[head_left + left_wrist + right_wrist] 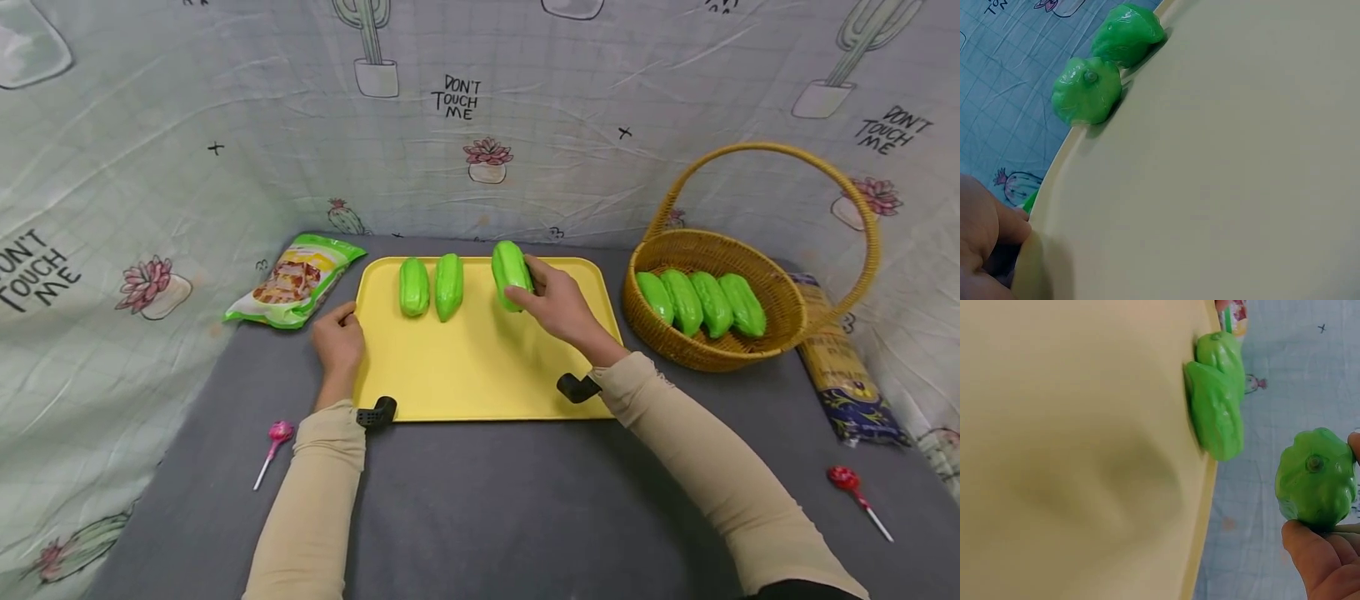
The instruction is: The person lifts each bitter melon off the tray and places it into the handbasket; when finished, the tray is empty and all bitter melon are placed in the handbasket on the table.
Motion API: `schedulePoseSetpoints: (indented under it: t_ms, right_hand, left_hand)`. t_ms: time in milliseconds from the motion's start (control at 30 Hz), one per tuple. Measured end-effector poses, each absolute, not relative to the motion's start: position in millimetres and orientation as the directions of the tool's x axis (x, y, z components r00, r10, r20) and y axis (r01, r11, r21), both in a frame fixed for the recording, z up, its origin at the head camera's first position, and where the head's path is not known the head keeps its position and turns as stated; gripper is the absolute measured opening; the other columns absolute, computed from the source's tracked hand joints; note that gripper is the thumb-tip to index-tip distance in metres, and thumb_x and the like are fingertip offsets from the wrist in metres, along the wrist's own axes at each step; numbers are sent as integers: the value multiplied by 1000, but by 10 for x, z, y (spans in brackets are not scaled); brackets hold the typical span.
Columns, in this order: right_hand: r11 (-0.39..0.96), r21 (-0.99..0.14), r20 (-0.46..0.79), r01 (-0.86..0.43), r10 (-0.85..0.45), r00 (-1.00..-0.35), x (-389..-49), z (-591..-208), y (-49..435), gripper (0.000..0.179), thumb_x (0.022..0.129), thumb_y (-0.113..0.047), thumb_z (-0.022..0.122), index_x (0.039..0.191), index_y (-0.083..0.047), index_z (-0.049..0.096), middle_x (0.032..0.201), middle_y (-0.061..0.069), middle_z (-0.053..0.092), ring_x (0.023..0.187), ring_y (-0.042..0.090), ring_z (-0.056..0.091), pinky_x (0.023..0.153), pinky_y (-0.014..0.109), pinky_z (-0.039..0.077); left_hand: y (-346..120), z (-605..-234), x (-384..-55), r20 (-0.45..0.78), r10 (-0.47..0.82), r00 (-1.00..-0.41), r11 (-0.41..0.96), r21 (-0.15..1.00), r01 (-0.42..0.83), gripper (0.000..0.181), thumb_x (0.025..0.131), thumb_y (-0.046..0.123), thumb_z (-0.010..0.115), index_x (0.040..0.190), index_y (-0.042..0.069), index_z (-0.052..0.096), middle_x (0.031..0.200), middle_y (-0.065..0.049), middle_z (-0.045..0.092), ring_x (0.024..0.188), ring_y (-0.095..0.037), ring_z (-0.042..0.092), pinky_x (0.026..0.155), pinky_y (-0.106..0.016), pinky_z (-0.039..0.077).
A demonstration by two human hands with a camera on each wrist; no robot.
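Note:
My right hand point(561, 307) holds a glossy, ridged, oblong green vegetable point(510, 271) between thumb and fingers, raised over the back right of the yellow tray point(450, 371). In the right wrist view, the stem end of this held vegetable point(1316, 478) faces the camera. Two similar vegetables lie side by side near the tray's back edge, a left one point(414, 287) and a right one point(449, 286). At the tray's left rim, my left hand point(339, 342) has curled fingers gripping the edge; the left wrist view shows a finger point(1013, 225) against the rim.
A wicker basket point(708, 354) with a tall handle holds several green vegetables at the right. Beside it lies a yellow and blue packet point(843, 358). A green snack bag point(296, 279) sits at the back left. Lollipops lie left point(281, 432) and right point(844, 477).

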State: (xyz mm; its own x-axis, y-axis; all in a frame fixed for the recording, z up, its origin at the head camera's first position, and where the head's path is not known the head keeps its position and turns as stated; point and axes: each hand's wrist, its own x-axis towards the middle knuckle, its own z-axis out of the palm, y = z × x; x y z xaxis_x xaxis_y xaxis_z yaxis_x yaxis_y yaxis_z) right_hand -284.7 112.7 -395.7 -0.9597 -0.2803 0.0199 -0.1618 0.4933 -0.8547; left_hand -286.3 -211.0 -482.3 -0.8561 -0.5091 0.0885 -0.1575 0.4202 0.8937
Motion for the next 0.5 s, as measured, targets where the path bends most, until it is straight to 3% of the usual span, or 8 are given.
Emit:
schedulePoseSetpoints:
  t_ms: [133, 500]
  right_hand:
    - [466, -869, 34, -168, -281, -959, -2788, -3842, 1326, 77, 103, -29, 61, 164, -7, 19, 162, 18, 39, 143, 31, 50, 109, 45, 52]
    - [491, -853, 77, -178, -219, -973, -2671, -3611, 1792, 76, 104, -31, 59, 164, -10, 17, 167, 16, 30, 149, 34, 43, 115, 46, 46]
  left_hand:
    - [-2095, -4814, -2865, 75, -503, -861, 414, 895, -164, 36, 104, 4, 46, 133, 0, 67, 138, -19, 65, 134, -34, 58, 110, -47, 49]
    - [-2092, -4825, -2865, 60, -514, -856, 396, 902, -174, 36, 104, 3, 47, 133, 0, 67, 139, -20, 64, 137, -34, 56, 113, -45, 47]
